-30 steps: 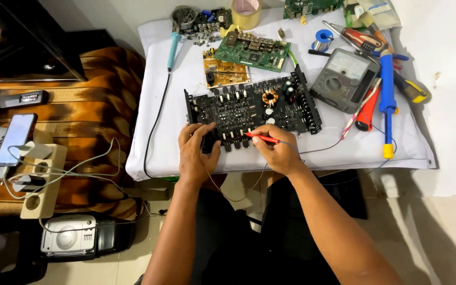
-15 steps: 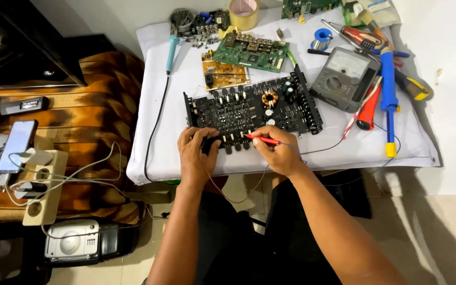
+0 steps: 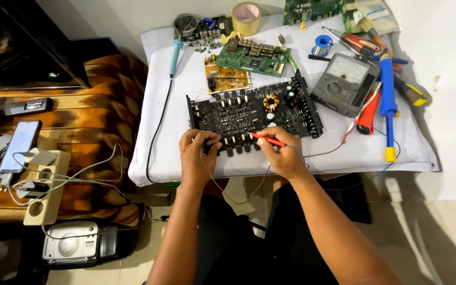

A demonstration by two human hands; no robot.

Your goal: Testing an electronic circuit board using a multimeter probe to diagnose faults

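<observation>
1. The right hand (image 3: 286, 155) has its fingers (image 3: 268, 148) clamped on a red probe (image 3: 268, 139), whose tip points left onto the near edge of the black circuit board (image 3: 252, 113).
2. The left hand (image 3: 197, 153) rests at the board's near-left edge, fingers (image 3: 207, 138) curled together on a dark piece there — whether they grip a second probe I cannot tell.
3. The black board lies flat on the white-covered surface (image 3: 186, 158), in its middle, long side toward the person, with a copper-wound coil (image 3: 271, 102) near its right half.
4. A thin wire (image 3: 323, 154) runs from the red probe across the cloth toward the right.
5. Beyond the board lie 2 smaller boards — a yellow one (image 3: 228, 80) and a green one (image 3: 254, 54).
6. To the right sits a grey analogue meter (image 3: 344, 82), beside it a blue-handled tool (image 3: 388, 97).
7. At the far edge stands a roll of tape (image 3: 246, 17).
8. Left of the surface, on a brown patterned seat, lie a phone (image 3: 19, 145) and a power strip (image 3: 46, 187).
</observation>
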